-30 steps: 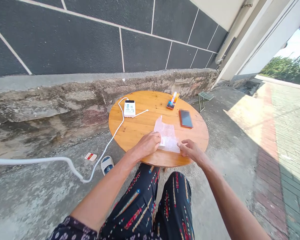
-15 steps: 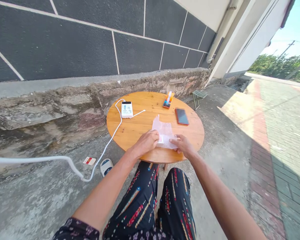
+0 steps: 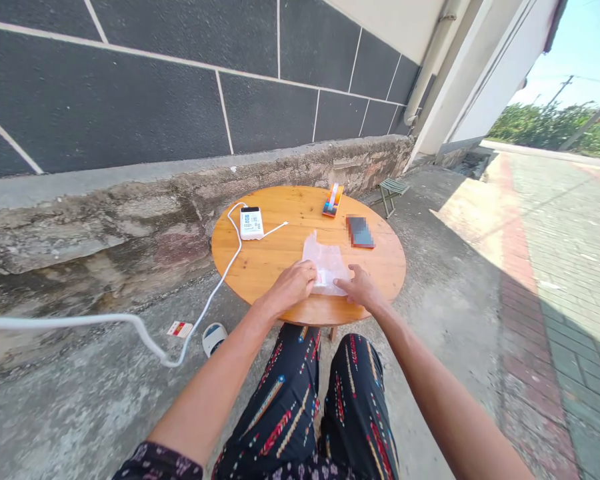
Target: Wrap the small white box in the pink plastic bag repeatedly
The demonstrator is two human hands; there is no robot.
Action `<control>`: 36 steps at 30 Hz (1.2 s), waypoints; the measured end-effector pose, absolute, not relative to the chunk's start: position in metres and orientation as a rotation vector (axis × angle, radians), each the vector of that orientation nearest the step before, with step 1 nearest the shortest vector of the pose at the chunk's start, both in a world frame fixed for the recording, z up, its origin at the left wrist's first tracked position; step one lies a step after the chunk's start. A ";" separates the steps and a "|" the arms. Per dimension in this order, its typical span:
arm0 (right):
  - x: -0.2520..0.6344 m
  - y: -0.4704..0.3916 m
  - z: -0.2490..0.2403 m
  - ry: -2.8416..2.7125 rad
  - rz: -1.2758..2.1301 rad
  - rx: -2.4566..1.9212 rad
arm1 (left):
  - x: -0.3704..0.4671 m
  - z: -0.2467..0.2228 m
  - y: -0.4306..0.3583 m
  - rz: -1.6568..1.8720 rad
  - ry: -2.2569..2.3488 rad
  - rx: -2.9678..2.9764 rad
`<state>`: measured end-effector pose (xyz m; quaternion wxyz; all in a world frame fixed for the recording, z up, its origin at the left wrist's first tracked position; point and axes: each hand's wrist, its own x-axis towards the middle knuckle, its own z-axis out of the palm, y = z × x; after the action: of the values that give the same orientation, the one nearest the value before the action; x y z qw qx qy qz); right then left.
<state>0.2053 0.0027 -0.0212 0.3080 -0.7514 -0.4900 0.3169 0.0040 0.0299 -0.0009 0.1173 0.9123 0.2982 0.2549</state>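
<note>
A translucent, pale pink sheet that looks like bubble wrap lies on the round wooden table, near its front edge. On its lower left part sits a small flat white item with a reddish mark, partly covered. My left hand has its fingers closed at the left side of this item, at the sheet's edge; the fingertips are partly hidden. At the sheet's right edge, my right hand rests with the thumb on the wrap and the forefinger spread away from it.
A white power strip with a thick white cord stands at the table's left. An orange tape dispenser and a blurred phone-like device lie farther back. A folding stool stands behind the table, by the wall.
My right hand's forefinger has spread away from the thumb, and the sheet's right edge lies flatter. My left hand stays in place. The view has shifted slightly.
</note>
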 end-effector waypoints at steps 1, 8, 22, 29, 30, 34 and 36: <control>0.205 0.001 -0.021 -1.295 0.855 -1.979 | 0.004 -0.001 0.030 0.748 0.872 2.671; 0.196 -0.007 -0.027 -1.261 0.941 -1.750 | 0.004 -0.002 0.029 0.748 0.884 2.689; 0.193 0.015 -0.028 -1.347 0.806 -1.819 | 0.005 -0.001 0.030 0.696 0.910 2.704; 0.183 0.024 -0.026 -1.481 0.515 -1.884 | 0.006 0.004 0.026 0.626 0.984 2.781; 0.182 0.025 -0.025 -1.496 0.496 -1.882 | 0.006 0.005 0.026 0.609 0.998 2.798; 0.179 0.027 -0.023 -1.501 0.511 -1.874 | 0.007 0.009 0.026 0.555 1.011 2.851; 0.179 0.026 -0.024 -1.475 0.563 -1.868 | 0.008 0.009 0.027 0.535 1.007 2.864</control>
<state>0.1788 0.0265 -0.0236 0.3409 -0.7180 -0.5670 0.2164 0.0078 0.0266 0.0091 0.0294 0.9287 0.3264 0.1734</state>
